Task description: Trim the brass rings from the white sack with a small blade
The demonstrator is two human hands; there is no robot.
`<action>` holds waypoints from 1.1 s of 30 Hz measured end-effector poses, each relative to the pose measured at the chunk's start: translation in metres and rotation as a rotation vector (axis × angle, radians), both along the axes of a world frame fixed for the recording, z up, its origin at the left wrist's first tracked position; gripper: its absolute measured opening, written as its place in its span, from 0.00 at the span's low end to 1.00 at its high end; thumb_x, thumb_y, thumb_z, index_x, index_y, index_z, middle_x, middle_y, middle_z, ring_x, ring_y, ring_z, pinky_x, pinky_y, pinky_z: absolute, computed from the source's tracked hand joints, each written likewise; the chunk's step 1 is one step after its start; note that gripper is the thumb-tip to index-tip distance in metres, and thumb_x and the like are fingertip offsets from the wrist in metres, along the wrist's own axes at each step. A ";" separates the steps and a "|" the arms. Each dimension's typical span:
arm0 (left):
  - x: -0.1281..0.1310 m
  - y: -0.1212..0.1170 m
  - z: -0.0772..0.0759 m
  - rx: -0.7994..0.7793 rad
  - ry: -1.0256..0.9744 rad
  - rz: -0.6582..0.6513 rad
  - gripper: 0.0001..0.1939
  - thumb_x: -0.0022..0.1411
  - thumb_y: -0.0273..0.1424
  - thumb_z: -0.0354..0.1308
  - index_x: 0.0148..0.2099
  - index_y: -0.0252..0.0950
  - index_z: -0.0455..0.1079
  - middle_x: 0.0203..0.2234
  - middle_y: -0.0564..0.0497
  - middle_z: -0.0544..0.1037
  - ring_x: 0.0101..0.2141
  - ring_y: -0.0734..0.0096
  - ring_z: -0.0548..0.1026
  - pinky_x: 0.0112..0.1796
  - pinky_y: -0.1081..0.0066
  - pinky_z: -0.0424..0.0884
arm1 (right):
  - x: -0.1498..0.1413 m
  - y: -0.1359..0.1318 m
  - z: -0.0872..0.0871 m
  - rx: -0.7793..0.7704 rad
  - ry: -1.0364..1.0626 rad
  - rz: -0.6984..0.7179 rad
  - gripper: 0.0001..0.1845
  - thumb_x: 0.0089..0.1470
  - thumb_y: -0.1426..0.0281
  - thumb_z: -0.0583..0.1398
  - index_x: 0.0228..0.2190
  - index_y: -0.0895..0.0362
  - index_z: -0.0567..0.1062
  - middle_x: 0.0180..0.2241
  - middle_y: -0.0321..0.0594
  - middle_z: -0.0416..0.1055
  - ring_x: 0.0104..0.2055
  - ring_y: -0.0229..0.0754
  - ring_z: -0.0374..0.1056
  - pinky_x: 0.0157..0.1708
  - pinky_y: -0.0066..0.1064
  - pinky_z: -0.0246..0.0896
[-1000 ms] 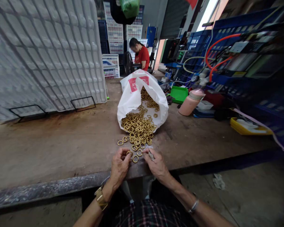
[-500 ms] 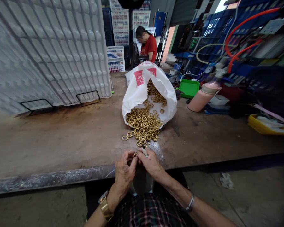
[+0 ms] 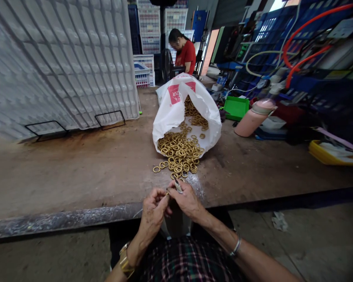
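Note:
Close to the table's front edge, my left hand (image 3: 152, 213) is closed, pinching a brass-coloured ring (image 3: 167, 194) between thumb and fingers. Only a sliver of that ring shows. My right hand (image 3: 190, 201) meets it from the right, its fingers wrapped round a small pale-handled tool (image 3: 178, 187) with a dark tip pointing up and away; its exact kind is unclear. Just beyond both hands, a heap of similar rings (image 3: 181, 149) spills from the mouth of a white plastic bag (image 3: 169, 117) lying on its side.
White ribbed panels (image 3: 76, 58) stand at the left, with black wire stands (image 3: 110, 119) at their base. To the right are a green tray (image 3: 235, 107), a pink bottle (image 3: 251, 121) and a yellow tray (image 3: 326, 154). A person in red (image 3: 188, 55) sits beyond the wooden table (image 3: 76, 176).
My hands have shifted slightly, the left wrist lower and to the left. The tool has moved a little left. Both hands stay together at the ring, and the view has tilted slightly.

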State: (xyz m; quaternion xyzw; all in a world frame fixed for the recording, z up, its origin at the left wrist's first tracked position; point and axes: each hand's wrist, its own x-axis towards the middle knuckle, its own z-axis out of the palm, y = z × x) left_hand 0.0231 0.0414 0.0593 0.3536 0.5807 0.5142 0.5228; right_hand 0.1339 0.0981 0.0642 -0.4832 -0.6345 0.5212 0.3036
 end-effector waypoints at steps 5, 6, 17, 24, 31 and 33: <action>-0.001 -0.003 0.002 -0.027 -0.055 -0.065 0.16 0.51 0.42 0.58 0.32 0.34 0.63 0.15 0.56 0.70 0.15 0.78 0.67 0.18 0.78 0.64 | 0.001 -0.001 -0.005 -0.005 0.020 0.014 0.07 0.47 0.67 0.53 0.23 0.56 0.67 0.20 0.30 0.62 0.23 0.33 0.59 0.25 0.24 0.55; -0.001 -0.004 0.001 -0.023 -0.062 -0.075 0.16 0.51 0.42 0.58 0.32 0.34 0.63 0.16 0.56 0.70 0.16 0.78 0.67 0.18 0.78 0.64 | 0.001 -0.001 -0.006 -0.008 0.026 0.019 0.07 0.47 0.67 0.52 0.23 0.56 0.67 0.19 0.30 0.62 0.23 0.33 0.59 0.24 0.23 0.54; -0.001 -0.010 -0.003 -0.021 -0.172 -0.132 0.16 0.53 0.43 0.57 0.33 0.34 0.63 0.21 0.55 0.71 0.17 0.78 0.68 0.19 0.77 0.64 | 0.002 -0.004 -0.007 0.013 0.049 0.050 0.12 0.50 0.63 0.51 0.20 0.56 0.64 0.17 0.30 0.58 0.20 0.33 0.56 0.22 0.25 0.52; 0.002 -0.011 -0.003 -0.025 -0.123 -0.139 0.17 0.56 0.44 0.54 0.30 0.33 0.65 0.18 0.55 0.69 0.18 0.79 0.66 0.21 0.78 0.64 | 0.007 -0.005 -0.011 0.055 0.024 0.082 0.14 0.52 0.62 0.50 0.20 0.55 0.61 0.17 0.29 0.56 0.20 0.33 0.53 0.21 0.25 0.49; 0.001 -0.015 -0.012 0.020 -0.205 -0.135 0.14 0.60 0.40 0.52 0.31 0.34 0.65 0.18 0.55 0.68 0.19 0.79 0.66 0.23 0.77 0.64 | 0.005 -0.004 -0.009 0.101 -0.022 0.114 0.13 0.53 0.63 0.49 0.22 0.56 0.64 0.18 0.31 0.59 0.21 0.34 0.57 0.23 0.25 0.52; 0.001 -0.016 -0.014 0.020 -0.220 -0.130 0.13 0.60 0.40 0.52 0.31 0.34 0.65 0.19 0.55 0.69 0.20 0.78 0.66 0.23 0.77 0.65 | 0.005 -0.003 -0.009 0.119 -0.045 0.112 0.13 0.53 0.64 0.48 0.23 0.56 0.65 0.18 0.31 0.60 0.21 0.34 0.58 0.23 0.25 0.52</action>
